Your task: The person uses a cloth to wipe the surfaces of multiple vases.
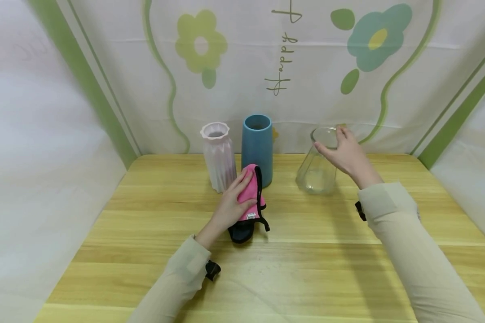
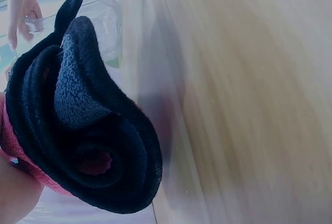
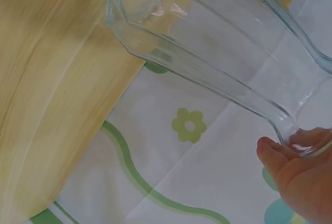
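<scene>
One likely risk: the glass vase, right of the blue vase, slips, because the right hand seems to pinch only its rim, fingertips partly hidden. Left hand grips the pink cloth, nearer than the blue vase. Count: three vases, one cloth.

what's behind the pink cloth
In the head view, the blue vase stands behind the pink cloth, which the left hand holds. The vase's rim and upper body show; part of its lower left is covered and cannot be seen.
</scene>
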Action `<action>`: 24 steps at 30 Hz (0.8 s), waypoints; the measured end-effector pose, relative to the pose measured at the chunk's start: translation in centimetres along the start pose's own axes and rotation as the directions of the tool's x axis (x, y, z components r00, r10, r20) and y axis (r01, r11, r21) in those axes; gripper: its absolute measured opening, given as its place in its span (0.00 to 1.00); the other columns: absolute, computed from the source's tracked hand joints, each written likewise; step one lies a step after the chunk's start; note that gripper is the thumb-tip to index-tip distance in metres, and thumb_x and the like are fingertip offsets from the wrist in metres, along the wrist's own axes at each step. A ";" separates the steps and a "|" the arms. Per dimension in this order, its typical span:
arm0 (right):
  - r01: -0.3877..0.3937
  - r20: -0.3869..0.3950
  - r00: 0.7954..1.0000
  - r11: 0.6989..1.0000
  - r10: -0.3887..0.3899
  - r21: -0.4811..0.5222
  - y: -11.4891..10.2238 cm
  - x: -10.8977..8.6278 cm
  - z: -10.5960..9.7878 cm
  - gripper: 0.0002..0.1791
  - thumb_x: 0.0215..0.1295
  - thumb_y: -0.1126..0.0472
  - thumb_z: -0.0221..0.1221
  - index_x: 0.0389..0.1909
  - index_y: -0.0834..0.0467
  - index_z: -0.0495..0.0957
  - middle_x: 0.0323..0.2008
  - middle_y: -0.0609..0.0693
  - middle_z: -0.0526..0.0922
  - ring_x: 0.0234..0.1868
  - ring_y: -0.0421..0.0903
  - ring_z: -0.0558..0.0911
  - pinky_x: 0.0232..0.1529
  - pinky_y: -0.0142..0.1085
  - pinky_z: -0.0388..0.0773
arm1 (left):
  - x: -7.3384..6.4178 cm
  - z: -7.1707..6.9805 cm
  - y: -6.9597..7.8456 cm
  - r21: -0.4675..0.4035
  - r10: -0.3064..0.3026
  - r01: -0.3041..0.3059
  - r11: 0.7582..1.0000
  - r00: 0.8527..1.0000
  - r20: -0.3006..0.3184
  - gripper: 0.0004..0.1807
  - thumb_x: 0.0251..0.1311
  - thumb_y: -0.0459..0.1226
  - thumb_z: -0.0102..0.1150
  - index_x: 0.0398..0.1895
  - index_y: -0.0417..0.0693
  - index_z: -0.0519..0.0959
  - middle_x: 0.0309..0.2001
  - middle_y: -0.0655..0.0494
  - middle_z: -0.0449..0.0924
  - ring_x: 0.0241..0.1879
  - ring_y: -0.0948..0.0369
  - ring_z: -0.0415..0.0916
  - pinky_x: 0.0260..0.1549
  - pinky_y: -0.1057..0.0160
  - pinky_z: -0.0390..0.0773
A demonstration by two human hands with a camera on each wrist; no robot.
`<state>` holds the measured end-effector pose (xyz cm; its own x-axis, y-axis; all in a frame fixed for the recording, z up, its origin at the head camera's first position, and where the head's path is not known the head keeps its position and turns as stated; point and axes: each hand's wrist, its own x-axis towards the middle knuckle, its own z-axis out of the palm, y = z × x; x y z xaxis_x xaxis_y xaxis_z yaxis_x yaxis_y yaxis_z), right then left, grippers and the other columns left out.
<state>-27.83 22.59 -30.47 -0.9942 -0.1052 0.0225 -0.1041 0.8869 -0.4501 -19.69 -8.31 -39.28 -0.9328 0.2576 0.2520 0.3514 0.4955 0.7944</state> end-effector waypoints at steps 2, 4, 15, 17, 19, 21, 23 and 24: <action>0.010 0.002 1.000 1.000 -0.010 -0.002 -0.1 -0.4 0.1 0.58 0.63 0.25 0.37 0.73 0.69 0.33 0.75 0.68 0.34 0.72 0.74 0.45 0.67 0.67 0.48 | 0.0 0.1 0.1 0.003 0.003 -0.003 1.000 1.000 0.002 0.40 0.56 0.34 0.65 0.72 0.56 0.59 0.76 0.56 0.50 0.75 0.50 0.49 0.70 0.47 0.58; 0.019 0.006 1.000 1.000 -0.019 -0.006 -0.3 -0.8 0.2 0.58 0.62 0.25 0.38 0.73 0.68 0.34 0.75 0.67 0.34 0.72 0.73 0.45 0.67 0.67 0.48 | 0.0 0.3 0.2 0.001 0.006 -0.006 1.000 1.000 0.002 0.40 0.57 0.34 0.65 0.72 0.56 0.59 0.76 0.56 0.50 0.75 0.50 0.49 0.70 0.47 0.58; 0.095 0.033 0.995 0.995 -0.095 -0.004 -1.3 -2.0 0.8 0.56 0.63 0.28 0.43 0.74 0.68 0.38 0.76 0.64 0.39 0.74 0.68 0.45 0.70 0.63 0.47 | 0.6 1.1 0.8 0.006 0.030 -0.030 1.000 1.000 0.003 0.40 0.57 0.37 0.65 0.72 0.58 0.59 0.76 0.56 0.50 0.74 0.49 0.51 0.69 0.45 0.60; 0.107 0.042 0.993 0.994 -0.107 -0.010 -1.5 -2.2 0.9 0.56 0.63 0.28 0.43 0.74 0.68 0.38 0.76 0.65 0.39 0.74 0.68 0.45 0.70 0.63 0.47 | 0.8 1.2 1.0 0.006 0.039 -0.039 0.999 0.999 0.006 0.40 0.57 0.37 0.65 0.72 0.58 0.59 0.76 0.55 0.51 0.74 0.48 0.51 0.68 0.45 0.61; 0.121 0.049 0.992 0.992 -0.120 -0.019 -1.8 -2.4 1.0 0.56 0.64 0.28 0.43 0.74 0.68 0.38 0.75 0.65 0.40 0.74 0.67 0.46 0.70 0.63 0.48 | 1.0 1.4 1.2 0.003 0.051 -0.051 0.999 0.999 0.010 0.40 0.57 0.37 0.65 0.72 0.58 0.59 0.76 0.55 0.50 0.74 0.49 0.51 0.69 0.46 0.60; 0.133 0.061 0.989 0.991 -0.131 -0.022 -2.2 -2.6 1.1 0.56 0.64 0.28 0.43 0.74 0.67 0.38 0.75 0.65 0.41 0.74 0.67 0.46 0.71 0.62 0.48 | 1.2 1.5 1.4 -0.005 0.069 -0.069 0.998 0.998 0.008 0.40 0.57 0.36 0.65 0.72 0.57 0.59 0.76 0.54 0.51 0.74 0.49 0.51 0.69 0.47 0.60; 0.148 0.065 0.987 0.989 -0.146 -0.025 -2.6 -2.9 1.3 0.55 0.64 0.29 0.43 0.74 0.67 0.39 0.75 0.65 0.41 0.74 0.67 0.48 0.71 0.62 0.50 | 1.3 1.6 1.7 -0.020 0.080 -0.080 0.997 0.997 0.005 0.40 0.57 0.35 0.65 0.72 0.55 0.60 0.76 0.54 0.51 0.74 0.50 0.51 0.70 0.48 0.60; 0.153 0.066 0.986 0.988 -0.151 -0.024 -2.8 -3.0 1.4 0.55 0.64 0.29 0.43 0.74 0.67 0.39 0.75 0.65 0.42 0.74 0.66 0.48 0.71 0.61 0.50 | 1.3 1.7 1.8 -0.023 0.085 -0.084 0.996 0.996 0.004 0.40 0.57 0.35 0.65 0.72 0.55 0.60 0.76 0.54 0.51 0.74 0.50 0.52 0.70 0.49 0.60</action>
<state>-24.54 19.81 -30.54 -0.9632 -0.2671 0.0311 -0.2551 0.8712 -0.4194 -20.17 -5.68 -38.48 -0.8995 0.3016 0.3162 0.4270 0.4530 0.7826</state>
